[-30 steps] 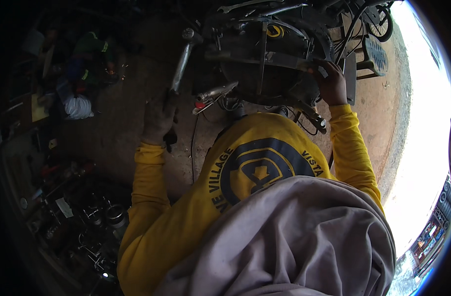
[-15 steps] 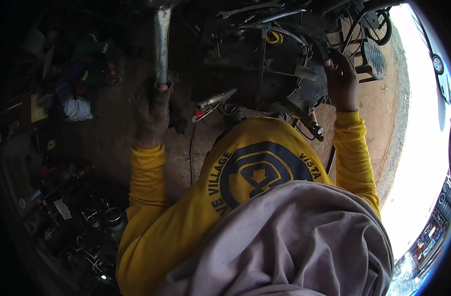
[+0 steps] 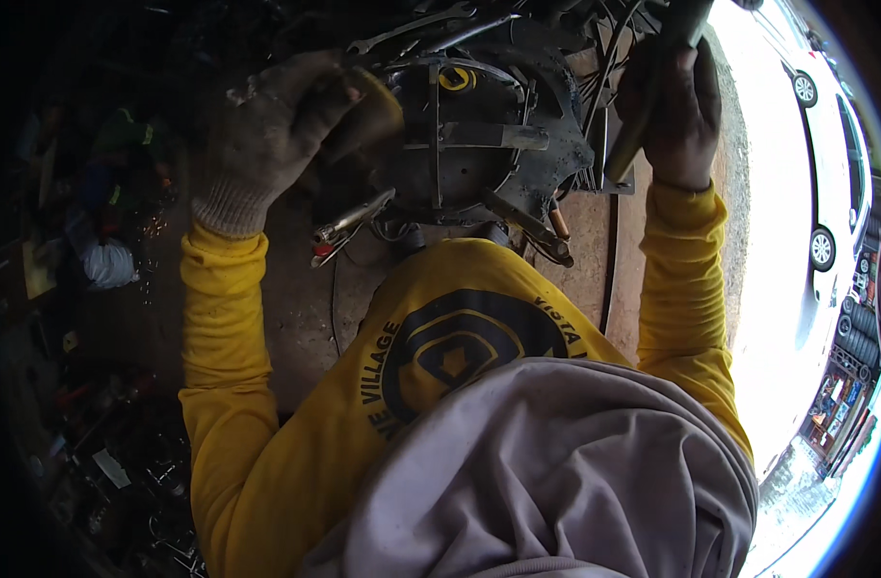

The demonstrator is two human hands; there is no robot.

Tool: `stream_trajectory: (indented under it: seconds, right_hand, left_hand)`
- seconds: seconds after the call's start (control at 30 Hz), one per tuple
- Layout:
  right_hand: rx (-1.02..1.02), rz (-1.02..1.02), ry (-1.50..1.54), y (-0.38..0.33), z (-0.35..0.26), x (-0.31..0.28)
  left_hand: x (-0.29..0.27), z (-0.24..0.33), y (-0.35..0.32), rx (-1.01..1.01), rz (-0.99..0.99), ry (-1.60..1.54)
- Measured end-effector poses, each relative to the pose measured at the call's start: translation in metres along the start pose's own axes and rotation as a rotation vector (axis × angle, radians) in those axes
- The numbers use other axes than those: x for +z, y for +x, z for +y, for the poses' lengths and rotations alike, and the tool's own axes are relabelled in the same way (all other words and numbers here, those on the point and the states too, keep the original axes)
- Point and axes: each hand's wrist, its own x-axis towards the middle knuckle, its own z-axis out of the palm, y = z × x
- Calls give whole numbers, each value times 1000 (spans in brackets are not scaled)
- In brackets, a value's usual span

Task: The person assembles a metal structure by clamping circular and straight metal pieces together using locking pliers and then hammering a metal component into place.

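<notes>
A dark, greasy round metal housing (image 3: pixel 489 144) with a yellow ring on top sits on the ground in front of me. My left hand (image 3: pixel 277 125), in a dirty white knit glove, curls over the housing's left rim. My right hand (image 3: pixel 676 101), in a dark glove, grips a long grey metal bar (image 3: pixel 638 135) that slants down at the housing's right side. Yellow sleeves cover both forearms. A grey cloth over my lap hides the lower middle of the view.
Metal pliers with red tips (image 3: pixel 349 222) lie just left of the housing, and wrenches (image 3: pixel 412 29) lie behind it. Dark clutter and a white bag (image 3: pixel 108 265) fill the left side. A white car (image 3: pixel 830 144) and stacked tyres (image 3: pixel 859 332) stand at the right.
My left hand has let go of the upright metal pipe and moved right onto the housing's rim. My right hand has risen and now holds a metal bar. The view has moved closer.
</notes>
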Motion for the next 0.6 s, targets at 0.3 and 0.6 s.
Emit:
stream_trajectory:
  seconds: [0.3, 0.6]
  right_hand:
    - [780, 35, -161, -155, 73, -30]
    - [386, -148, -476, -102, 29, -10]
  left_hand:
    - [101, -81, -90, -302, 111, -406]
    - [93, -84, -77, -487, -26, -289]
